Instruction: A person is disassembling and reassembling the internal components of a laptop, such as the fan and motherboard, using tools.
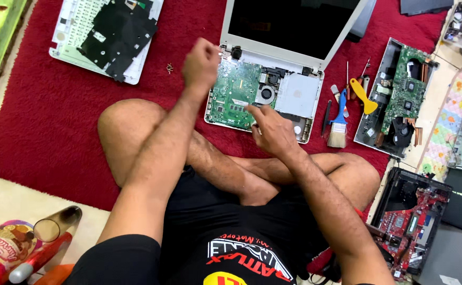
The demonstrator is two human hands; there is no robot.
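Head view: opened white laptop (273, 79) lies on the red rug (46, 116) right in front of the crossed legs, base cover off so the green mainboard (236, 92) faces up within easy reach. Its long axis runs left-right across the view; hinge and tilted-back dark screen (289, 21) point away from the person. Left hand (200, 66) hovers over the board's left edge, fingers curled into a loose fist; cannot tell if it pinches anything. Right hand (273, 129) rests at the near edge, index finger extended onto the board, other fingers folded, holding nothing. Brush (339, 124) and yellow pry tool (363, 95) lie just right, probably parked handy. Removed keyboard panel (107, 37) sits set aside, upper left.
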